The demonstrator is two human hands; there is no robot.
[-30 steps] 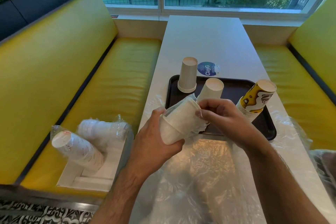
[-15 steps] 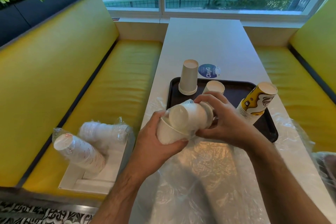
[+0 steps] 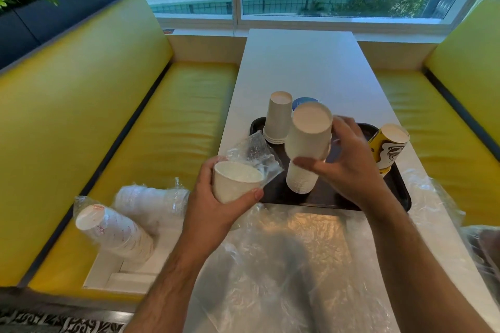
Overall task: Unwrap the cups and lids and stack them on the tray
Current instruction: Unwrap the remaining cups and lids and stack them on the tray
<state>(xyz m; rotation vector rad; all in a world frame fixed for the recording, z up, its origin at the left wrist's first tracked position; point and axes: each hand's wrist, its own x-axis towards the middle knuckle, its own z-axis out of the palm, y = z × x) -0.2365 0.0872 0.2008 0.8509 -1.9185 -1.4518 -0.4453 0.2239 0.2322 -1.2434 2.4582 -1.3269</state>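
My right hand holds a short stack of white cups upside down, just above a white cup stack that stands on the dark tray. My left hand grips one white cup, mouth up, with a torn clear plastic wrapper hanging at its rim. A taller white cup stack stands at the tray's back left. A yellow printed cup stack leans at the tray's right edge.
Crumpled clear plastic covers the near end of the white table. On the left yellow bench, a white box holds two wrapped sleeves: printed cups and lids. A blue sticker lies behind the tray.
My right hand pulled a stack of white cups out of the wrapper and lifted it over the tray. My left hand kept one cup and the wrapper. The camera tilted down slightly.
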